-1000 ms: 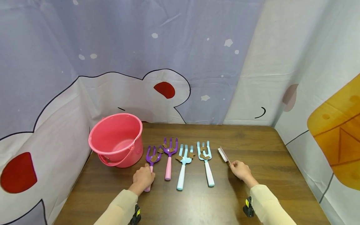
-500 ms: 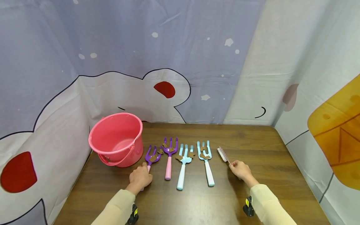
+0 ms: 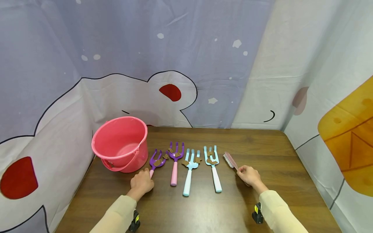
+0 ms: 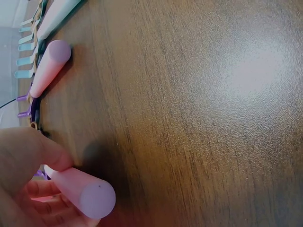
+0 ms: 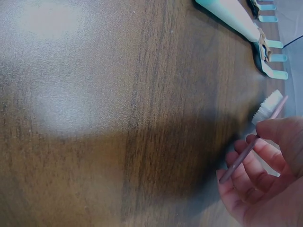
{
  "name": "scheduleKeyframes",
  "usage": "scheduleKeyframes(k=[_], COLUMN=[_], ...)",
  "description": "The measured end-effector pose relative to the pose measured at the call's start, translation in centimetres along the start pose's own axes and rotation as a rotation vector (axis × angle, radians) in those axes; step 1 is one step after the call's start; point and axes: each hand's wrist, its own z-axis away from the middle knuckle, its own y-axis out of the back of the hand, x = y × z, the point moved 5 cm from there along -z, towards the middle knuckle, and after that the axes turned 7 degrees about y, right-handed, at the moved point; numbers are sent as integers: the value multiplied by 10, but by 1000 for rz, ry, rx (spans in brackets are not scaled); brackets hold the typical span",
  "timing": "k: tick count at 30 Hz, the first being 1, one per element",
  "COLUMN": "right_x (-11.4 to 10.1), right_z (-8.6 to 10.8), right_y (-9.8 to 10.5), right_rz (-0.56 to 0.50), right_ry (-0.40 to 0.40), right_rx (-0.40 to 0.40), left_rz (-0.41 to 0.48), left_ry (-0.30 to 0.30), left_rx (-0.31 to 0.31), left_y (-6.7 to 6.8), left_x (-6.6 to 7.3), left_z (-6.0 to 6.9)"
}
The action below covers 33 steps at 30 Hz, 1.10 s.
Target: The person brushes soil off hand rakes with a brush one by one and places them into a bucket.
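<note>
My left hand [image 3: 142, 183] grips the pink handle [image 4: 80, 189] of a purple-tined hand fork [image 3: 157, 162], just in front of the bucket. Its thumb lies over the handle in the left wrist view. Brown scraps cling to the fork's head. On the right, my right hand [image 3: 249, 175] pinches a small pink brush [image 3: 231, 160] by its thin handle [image 5: 240, 161]. White bristles [image 5: 268, 108] face left, toward the forks. A second purple fork [image 3: 176, 155] and two pale blue forks, one left [image 3: 188, 181] and one right [image 3: 216, 179], lie between my hands with brown scraps on them.
A pink bucket [image 3: 141, 155] with a lowered handle stands at the back left of the wooden table [image 3: 256, 142]. Patterned cloth [image 3: 204, 64] hangs behind the table and along both sides.
My left hand has moved left, swinging the fork's handle leftward so the fork now tilts. The brush has turned in my right hand, and more of its pink back shows.
</note>
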Motion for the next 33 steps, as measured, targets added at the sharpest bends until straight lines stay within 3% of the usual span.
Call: scheduleKeyframes(k=[12,19,33], right_x=[2,0,-19], right_z=[-2,-3,-10], right_y=[5,10,20], right_rz=[8,17,33], right_ry=[9,23,89], right_rx=[106,161,212], left_rz=[-7,-7,-23], left_ry=[10,-16,-121], left_rx=[7,46,136], left_y=[4,8,23], left_x=[-3,-1,26], left_z=[2,1,6])
